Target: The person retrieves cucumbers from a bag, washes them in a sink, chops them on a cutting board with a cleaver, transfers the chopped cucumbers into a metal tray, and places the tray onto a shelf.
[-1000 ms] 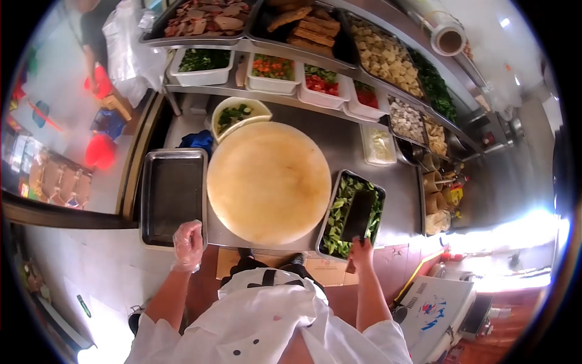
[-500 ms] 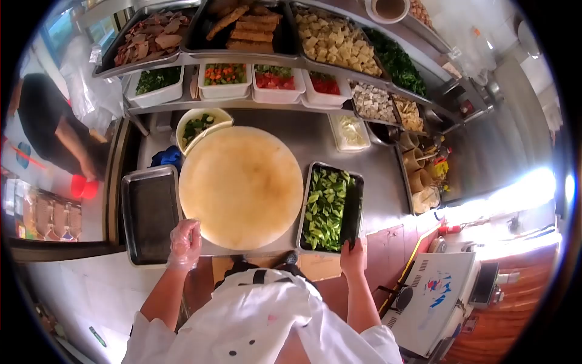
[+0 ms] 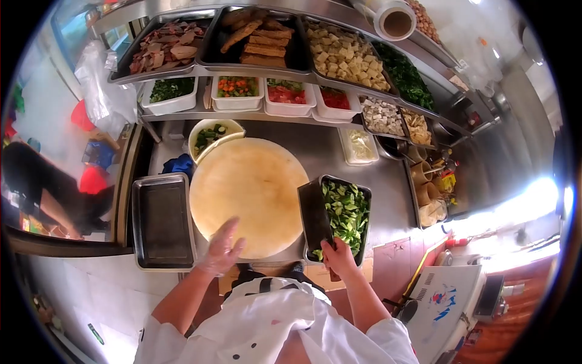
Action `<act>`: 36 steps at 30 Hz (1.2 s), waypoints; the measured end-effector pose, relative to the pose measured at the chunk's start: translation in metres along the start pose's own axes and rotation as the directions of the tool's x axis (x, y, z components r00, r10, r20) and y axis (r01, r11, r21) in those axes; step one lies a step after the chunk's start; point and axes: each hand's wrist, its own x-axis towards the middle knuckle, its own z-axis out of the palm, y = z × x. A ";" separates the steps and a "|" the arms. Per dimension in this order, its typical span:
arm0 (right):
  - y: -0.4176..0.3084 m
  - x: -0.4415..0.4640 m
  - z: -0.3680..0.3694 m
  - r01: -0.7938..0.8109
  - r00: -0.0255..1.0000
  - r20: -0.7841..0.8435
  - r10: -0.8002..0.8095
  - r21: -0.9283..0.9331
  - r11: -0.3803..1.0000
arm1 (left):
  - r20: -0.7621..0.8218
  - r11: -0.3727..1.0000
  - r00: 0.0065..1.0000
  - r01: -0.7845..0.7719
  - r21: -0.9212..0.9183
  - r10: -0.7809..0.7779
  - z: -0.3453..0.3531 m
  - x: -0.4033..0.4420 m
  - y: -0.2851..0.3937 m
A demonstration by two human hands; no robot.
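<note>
A round pale cutting board [image 3: 248,188] lies on the steel counter. Over its lower edge is my left hand [image 3: 223,249], in a clear plastic glove, fingers apart and holding nothing. My right hand [image 3: 339,258] is bare and closed round the handle of a dark, wide-bladed cleaver [image 3: 314,212]. The blade overlaps the left side of a metal tray of chopped greens [image 3: 348,212], right of the board. Left of the board lies a dark rectangular tray [image 3: 162,221] with nothing in it.
A pale bowl of cut greens [image 3: 212,134] and a blue cloth [image 3: 177,165] sit behind the board. Shelves above hold white tubs [image 3: 290,108] and trays of meat, fried pieces and cubes [image 3: 348,57]. Another person's dark-clothed arm [image 3: 48,188] shows at far left.
My left hand has moved right from the empty tray's corner to the board, its fingers spreading. The cleaver has swung from the greens tray's right side to its left. The view has shifted.
</note>
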 end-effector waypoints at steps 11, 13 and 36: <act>0.043 -0.091 -0.099 -0.075 0.974 -0.195 0.115 0.201 0.977 | 0.286 0.783 0.734 -0.533 -0.320 0.616 0.222 0.141 0.161; 0.054 -0.104 -0.125 -0.101 0.967 -0.190 0.170 0.324 0.940 | 0.421 0.896 0.797 -0.330 -0.297 0.433 0.272 0.146 0.139; 0.068 0.046 -0.110 0.665 0.677 0.320 -0.663 -0.652 0.364 | 0.001 0.546 0.819 0.383 -0.745 -0.573 0.112 -0.033 0.066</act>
